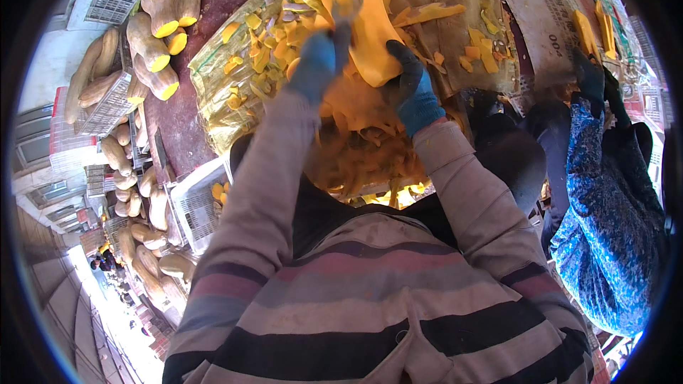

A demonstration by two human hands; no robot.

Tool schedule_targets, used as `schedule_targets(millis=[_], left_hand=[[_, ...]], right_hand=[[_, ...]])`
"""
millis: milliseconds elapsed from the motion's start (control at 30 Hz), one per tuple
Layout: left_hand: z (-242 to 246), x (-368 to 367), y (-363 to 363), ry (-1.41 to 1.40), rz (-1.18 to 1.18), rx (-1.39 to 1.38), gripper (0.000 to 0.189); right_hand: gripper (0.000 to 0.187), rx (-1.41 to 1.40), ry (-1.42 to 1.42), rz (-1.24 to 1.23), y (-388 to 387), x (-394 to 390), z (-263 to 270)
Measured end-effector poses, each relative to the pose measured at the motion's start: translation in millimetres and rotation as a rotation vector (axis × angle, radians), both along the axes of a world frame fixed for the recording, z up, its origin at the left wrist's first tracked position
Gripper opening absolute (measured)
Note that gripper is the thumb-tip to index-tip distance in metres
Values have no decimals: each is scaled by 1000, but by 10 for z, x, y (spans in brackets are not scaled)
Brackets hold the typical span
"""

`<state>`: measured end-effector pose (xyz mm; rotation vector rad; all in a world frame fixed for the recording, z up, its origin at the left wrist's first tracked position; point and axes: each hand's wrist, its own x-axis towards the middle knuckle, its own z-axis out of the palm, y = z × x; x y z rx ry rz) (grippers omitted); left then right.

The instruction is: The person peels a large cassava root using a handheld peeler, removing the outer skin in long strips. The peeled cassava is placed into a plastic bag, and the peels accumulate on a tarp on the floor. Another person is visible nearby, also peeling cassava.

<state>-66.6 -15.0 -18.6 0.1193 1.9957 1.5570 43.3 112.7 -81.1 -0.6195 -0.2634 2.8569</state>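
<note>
A long peeled orange squash (368, 26) lies lengthwise before me, its near end towards my body. My right hand (413, 82), in a blue glove with a dark palm, grips that near end. My left hand (316, 66), also blue-gloved, is blurred and closed on a peeler (344, 26), whose head lies over the squash's left side. Below the squash, a heap of orange peel strips (368, 154) sits between my knees, partly blurred. Yellow and orange peel scraps (261, 56) are scattered on the yellow woven sack (213, 85) to the left.
Whole squashes with cut yellow ends (155, 53) lie on the dark red surface (181, 117) at left. Plastic crates (195, 213) and many more squashes (155, 264) stand beyond. At right, a co-worker in a blue patterned sleeve (613, 213) works beside a printed sack (533, 21).
</note>
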Motion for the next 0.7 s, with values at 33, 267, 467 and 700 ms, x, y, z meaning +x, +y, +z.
schedule_targets(millis=[33, 267, 467, 700], left_hand=[[-107, 313, -152, 190, -75, -233, 25], [-104, 1529, -1001, 1237, -718, -183, 14], [216, 263, -256, 15, 123, 114, 33], [-325, 1298, -928, 670, -670, 59, 15]], right_hand=[[42, -4, -42, 17, -2, -8, -3], [46, -39, -5, 39, 49, 6, -48], [48, 96, -55, 39, -8, 24, 19], [50, -8, -40, 33, 59, 15, 1]])
